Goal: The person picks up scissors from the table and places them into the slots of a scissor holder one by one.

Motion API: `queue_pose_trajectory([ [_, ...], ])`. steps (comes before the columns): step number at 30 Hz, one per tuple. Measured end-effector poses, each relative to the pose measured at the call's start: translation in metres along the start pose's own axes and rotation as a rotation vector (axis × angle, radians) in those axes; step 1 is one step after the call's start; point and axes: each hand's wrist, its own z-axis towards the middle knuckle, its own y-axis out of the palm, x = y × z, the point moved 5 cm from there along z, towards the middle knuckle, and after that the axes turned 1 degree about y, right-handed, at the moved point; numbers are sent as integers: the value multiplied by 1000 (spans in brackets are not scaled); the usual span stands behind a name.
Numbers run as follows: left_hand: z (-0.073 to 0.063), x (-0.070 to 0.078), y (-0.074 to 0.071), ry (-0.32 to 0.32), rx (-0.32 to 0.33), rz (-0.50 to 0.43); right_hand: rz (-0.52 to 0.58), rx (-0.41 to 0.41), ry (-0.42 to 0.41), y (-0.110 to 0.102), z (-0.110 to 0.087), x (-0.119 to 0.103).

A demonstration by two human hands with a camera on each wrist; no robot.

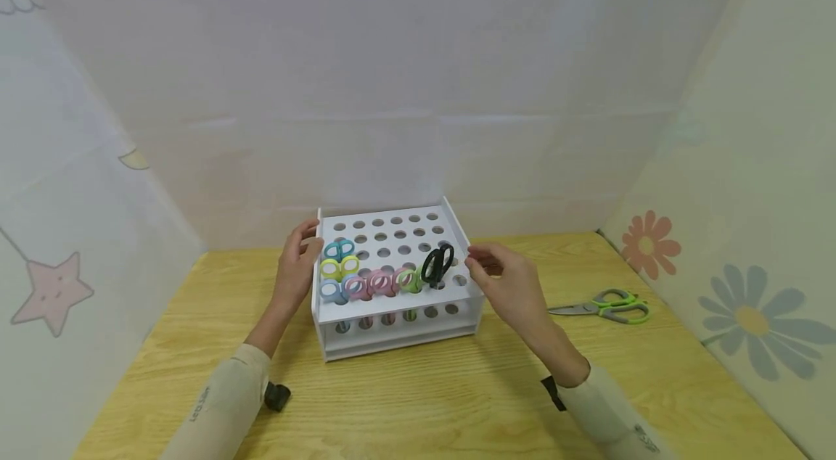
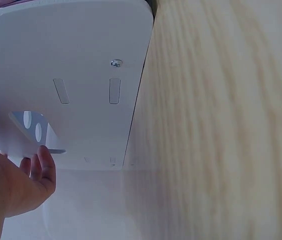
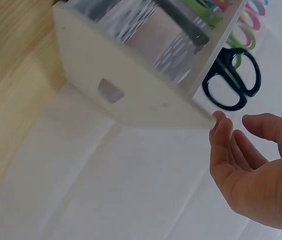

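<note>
A white rack [image 1: 400, 304] with rows of round holes stands on the table. Several small scissors sit handles-up in it: teal scissors [image 1: 332, 251], yellow scissors [image 1: 330, 269], and a front row of blue, pink and green ones. Black-handled scissors [image 1: 427, 268] stand at the right end of that row. My left hand [image 1: 295, 268] is at the rack's left side panel, fingertips by its cut-out [image 2: 36, 127]. My right hand [image 1: 512, 286] is beside the right panel, fingertips right at its upper edge, thumb apart from the fingers with nothing between them.
Larger scissors with green and grey handles [image 1: 623, 307] lie on the wooden table [image 1: 405, 409], right of the rack. A pale sheet [image 1: 418, 83] hangs behind. Patterned panels with a star [image 1: 52, 293] and flowers [image 1: 751, 321] border the left and right.
</note>
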Motion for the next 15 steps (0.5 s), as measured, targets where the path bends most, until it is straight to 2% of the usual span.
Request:
queue_pose_trajectory([
  [9, 0, 0, 1, -10, 3, 3, -114, 40, 65, -46, -11, 41],
  [15, -1, 1, -1, -6, 1, 1, -205, 23, 95, -73, -19, 66],
])
